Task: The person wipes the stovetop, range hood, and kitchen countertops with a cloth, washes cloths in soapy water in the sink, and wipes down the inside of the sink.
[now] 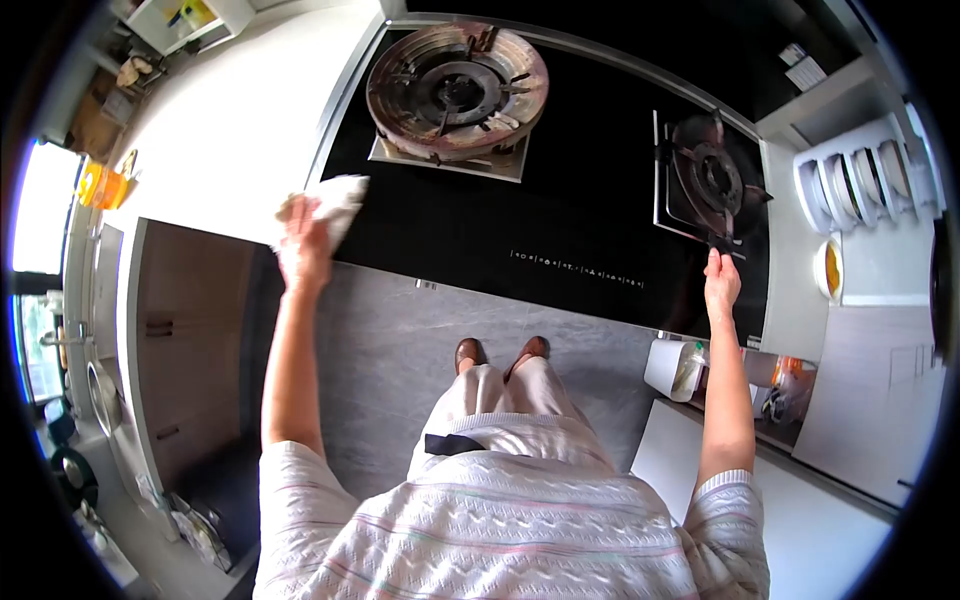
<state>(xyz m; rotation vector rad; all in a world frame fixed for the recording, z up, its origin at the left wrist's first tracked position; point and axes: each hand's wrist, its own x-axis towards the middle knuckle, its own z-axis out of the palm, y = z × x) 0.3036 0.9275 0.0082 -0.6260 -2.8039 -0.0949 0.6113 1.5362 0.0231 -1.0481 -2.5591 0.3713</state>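
Observation:
My left hand (303, 250) is closed on a pale cloth (342, 205) at the front left corner of the black glass gas hob (430, 235). The hand and cloth are slightly blurred. On the right, my right hand (720, 285) pinches the near arm of a dark pan support (705, 165) at the right burner. Whether that support is lifted or still rests on its square metal plate, I cannot tell. The left burner carries a round, stained wind-shield ring (390, 100), which neither hand touches.
White worktop (270, 110) runs along the left, with an orange container (103, 186) on it. To the right stand a white plate rack (810, 190) with several plates and a bowl (828, 268) with yellow contents. A white bin (668, 368) sits below the right arm.

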